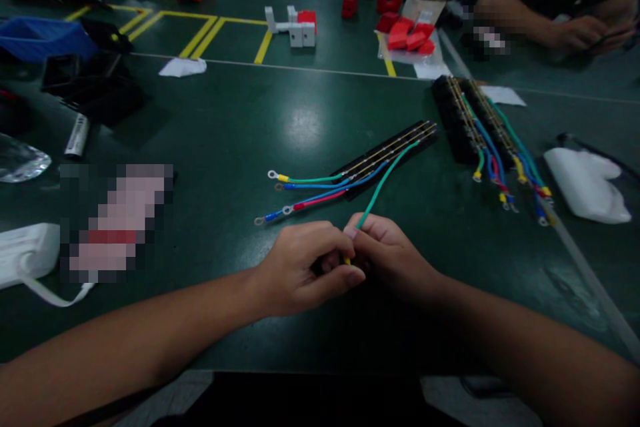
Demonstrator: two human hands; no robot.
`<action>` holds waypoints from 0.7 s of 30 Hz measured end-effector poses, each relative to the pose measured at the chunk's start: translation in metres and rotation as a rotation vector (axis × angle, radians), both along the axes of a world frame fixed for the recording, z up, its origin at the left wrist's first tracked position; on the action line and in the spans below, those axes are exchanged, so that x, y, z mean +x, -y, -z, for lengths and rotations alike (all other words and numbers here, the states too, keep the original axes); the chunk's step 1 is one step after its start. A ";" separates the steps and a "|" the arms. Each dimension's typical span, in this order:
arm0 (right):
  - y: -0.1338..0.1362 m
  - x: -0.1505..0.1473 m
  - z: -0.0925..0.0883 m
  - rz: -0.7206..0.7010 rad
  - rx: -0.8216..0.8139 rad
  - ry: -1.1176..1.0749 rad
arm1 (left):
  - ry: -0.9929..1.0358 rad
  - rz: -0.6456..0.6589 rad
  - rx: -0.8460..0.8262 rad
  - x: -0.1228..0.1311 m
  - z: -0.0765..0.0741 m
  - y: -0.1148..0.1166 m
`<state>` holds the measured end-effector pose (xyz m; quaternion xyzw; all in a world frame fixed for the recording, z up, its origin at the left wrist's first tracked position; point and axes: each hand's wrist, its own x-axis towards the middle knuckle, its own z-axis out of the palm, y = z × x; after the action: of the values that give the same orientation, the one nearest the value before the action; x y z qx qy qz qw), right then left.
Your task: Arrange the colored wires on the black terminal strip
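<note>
In front of me a black strip (383,160) with brass-coloured rails lies slantwise on the dark green table. Several wires with ring terminals (273,175) fan out from it to the left. One green wire (383,183) bends down from its right part to my hands. My right hand (400,257) is closed round this wire near its lower end. The fingers of my left hand (300,270) pinch the wire's yellow sleeve (347,260), of which only a sliver shows; the tip beyond is hidden.
Two similar wired strips (460,123) lie at the right, near a white bundle (585,183). At left are a phone (117,223) with a white cable, a marker (77,135), black bins (95,87) and a blue bin (45,38). Red parts (410,35) and another person's hands (587,33) are across.
</note>
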<state>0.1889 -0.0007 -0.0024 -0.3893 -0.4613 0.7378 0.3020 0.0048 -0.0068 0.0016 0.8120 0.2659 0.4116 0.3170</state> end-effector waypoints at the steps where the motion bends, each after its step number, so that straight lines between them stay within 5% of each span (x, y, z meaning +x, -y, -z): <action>1: -0.001 0.000 -0.001 -0.004 -0.004 0.000 | -0.001 0.001 -0.001 0.000 0.000 0.000; 9: -0.006 0.004 0.000 -0.107 0.009 0.033 | -0.015 -0.002 0.009 0.000 0.000 0.000; 21: -0.003 0.003 0.000 -0.070 0.015 0.046 | -0.034 0.022 0.002 0.001 0.002 0.001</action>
<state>0.1919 0.0026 -0.0029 -0.3874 -0.4870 0.7353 0.2684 0.0053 -0.0076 0.0000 0.8220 0.2618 0.3946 0.3162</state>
